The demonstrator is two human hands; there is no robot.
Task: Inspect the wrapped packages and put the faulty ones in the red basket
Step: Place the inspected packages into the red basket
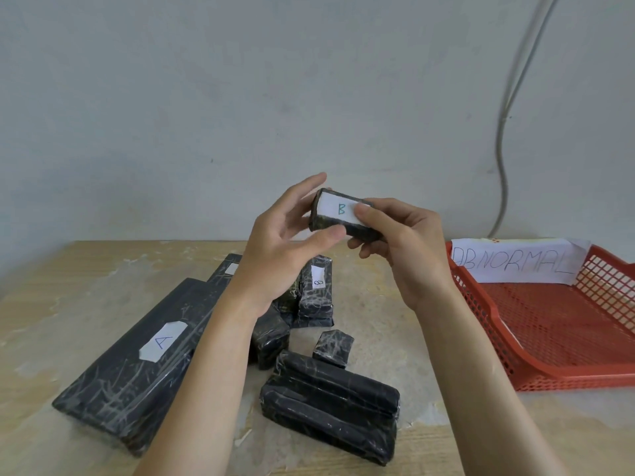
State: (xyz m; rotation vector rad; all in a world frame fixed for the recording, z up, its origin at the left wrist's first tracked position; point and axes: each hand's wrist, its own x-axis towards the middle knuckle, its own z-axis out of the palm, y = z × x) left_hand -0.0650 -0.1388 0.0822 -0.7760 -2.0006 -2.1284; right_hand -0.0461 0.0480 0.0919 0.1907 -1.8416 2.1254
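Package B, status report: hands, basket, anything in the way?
Both hands, left and right, hold package B above the table. Red basket at right, nothing in it. Path to it clear.

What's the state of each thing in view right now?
B package: lifted, held in both hands, label facing camera
left hand: gripping the package's left end
right hand: gripping its right end
A package: flat on table, label up
second B package: on table in the pile
unlabelled package: on table, nearest camera
red basket: holds no packages, ABNORMAL sign on rim
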